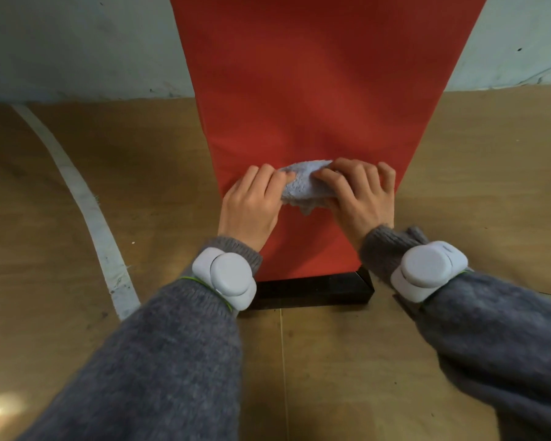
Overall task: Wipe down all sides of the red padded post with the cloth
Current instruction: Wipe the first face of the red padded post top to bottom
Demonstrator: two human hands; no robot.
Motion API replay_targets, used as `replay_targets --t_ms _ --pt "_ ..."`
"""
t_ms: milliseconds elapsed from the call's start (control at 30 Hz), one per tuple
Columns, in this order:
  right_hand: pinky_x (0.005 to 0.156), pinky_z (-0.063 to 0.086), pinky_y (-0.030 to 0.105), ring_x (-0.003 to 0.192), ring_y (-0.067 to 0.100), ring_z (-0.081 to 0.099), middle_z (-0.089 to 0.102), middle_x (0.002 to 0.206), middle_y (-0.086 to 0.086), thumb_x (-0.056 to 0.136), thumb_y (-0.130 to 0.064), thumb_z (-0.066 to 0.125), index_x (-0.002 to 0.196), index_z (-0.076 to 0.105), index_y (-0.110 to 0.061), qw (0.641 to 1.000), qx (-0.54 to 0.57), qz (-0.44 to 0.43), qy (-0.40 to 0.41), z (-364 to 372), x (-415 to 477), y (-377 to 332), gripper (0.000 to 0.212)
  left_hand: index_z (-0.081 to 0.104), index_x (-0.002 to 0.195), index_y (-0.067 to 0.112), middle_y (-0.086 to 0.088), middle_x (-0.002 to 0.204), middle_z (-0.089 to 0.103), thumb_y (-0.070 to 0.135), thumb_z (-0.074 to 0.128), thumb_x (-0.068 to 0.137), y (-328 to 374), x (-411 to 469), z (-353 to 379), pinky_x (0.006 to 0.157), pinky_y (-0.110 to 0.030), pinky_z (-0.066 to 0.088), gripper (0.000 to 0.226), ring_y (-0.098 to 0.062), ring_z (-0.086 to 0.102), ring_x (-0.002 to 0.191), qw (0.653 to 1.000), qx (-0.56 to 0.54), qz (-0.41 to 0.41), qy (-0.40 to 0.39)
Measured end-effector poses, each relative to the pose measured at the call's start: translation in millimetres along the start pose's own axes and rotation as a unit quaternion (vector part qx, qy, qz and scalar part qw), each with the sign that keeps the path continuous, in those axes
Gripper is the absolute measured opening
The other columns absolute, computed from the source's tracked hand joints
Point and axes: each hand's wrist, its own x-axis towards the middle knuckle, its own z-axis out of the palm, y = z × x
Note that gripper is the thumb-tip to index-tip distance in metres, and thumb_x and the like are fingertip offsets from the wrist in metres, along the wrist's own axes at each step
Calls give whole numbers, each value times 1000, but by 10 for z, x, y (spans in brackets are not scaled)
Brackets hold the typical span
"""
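Both the left hand (252, 205) and right hand (360, 198) gripped a bunched pale-blue fluffy cloth (306, 186), fingers curled, against the red padded post (315, 90).

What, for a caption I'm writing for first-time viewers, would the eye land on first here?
The red padded post fills the centre, rising from a black base on the wooden floor. Low on its front face, the left hand and right hand grip a bunched pale blue cloth between them. White puck-like devices sit on both grey-sleeved wrists.
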Motion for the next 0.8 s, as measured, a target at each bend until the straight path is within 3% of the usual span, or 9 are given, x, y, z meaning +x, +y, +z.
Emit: replay_targets --t_ms 100,200,267,333,400,533,667,733,800 --pt "80 32 35 82 19 43 44 100 -2 73 -11 77 106 52 -20 999 24 21 9 33 -34 -26 42 65 75 6 -4 66 57 9 51 93 17 -100 97 51 -26 45 23 -16 47 62 1000 -12 -16 14" --pt "70 31 34 73 22 37 49 85 5 78 -12 70 100 50 -18 999 31 18 -16 75 -257 -63 30 61 72 10 -1 62 55 14 40 100 30 -298 213 46 -27 46 36 -17 50 56 1000 -2 27 10" --pt "65 27 34 70 23 33 39 82 6 84 -12 57 92 46 -14 998 14 -27 -63 108 -517 -82 14 50 74 15 2 61 50 13 49 97 78 -540 306 45 -27 45 23 -16 49 54 997 21 76 -24" --pt "63 25 34 69 23 31 30 82 5 83 -12 47 86 41 -13 993 1 -60 -104 148 -766 -103 7 38 75 18 3 60 46 13 67 86 145 -791 392 47 -25 43 31 -14 47 56 992 29 99 -75" --pt "63 25 34 69 23 31 28 82 5 80 -10 47 85 39 -13 991 2 -58 -120 195 -870 -123 9 35 76 18 4 61 45 11 77 75 185 -917 449 48 -23 39 43 -13 46 57 990 36 84 -105" --pt "65 26 34 70 23 33 29 84 4 80 -15 52 87 41 -14 990 -2 -66 -127 189 -864 -99 13 36 77 17 2 61 46 4 78 71 198 -873 424 51 -24 39 44 -15 48 57 992 23 81 -99" --pt "73 31 37 72 23 35 42 81 5 72 -13 71 93 52 -13 992 -10 -47 -119 79 -681 -13 28 37 79 17 0 62 48 4 77 72 199 -663 333 48 -25 41 43 -16 51 57 994 14 69 -84" --pt "77 32 38 74 22 38 56 78 7 73 -15 76 94 57 -15 996 -16 -19 -88 -13 -477 49 29 37 79 16 -1 63 50 7 70 81 190 -434 269 45 -27 44 34 -18 52 57 997 21 56 -46" --pt "81 31 37 81 20 44 62 88 4 75 -18 76 100 55 -19 999 -15 -4 -45 -90 -288 133 32 44 78 14 -2 64 51 9 56 92 176 -189 187 45 -28 44 18 -19 53 57 998 20 54 -13"
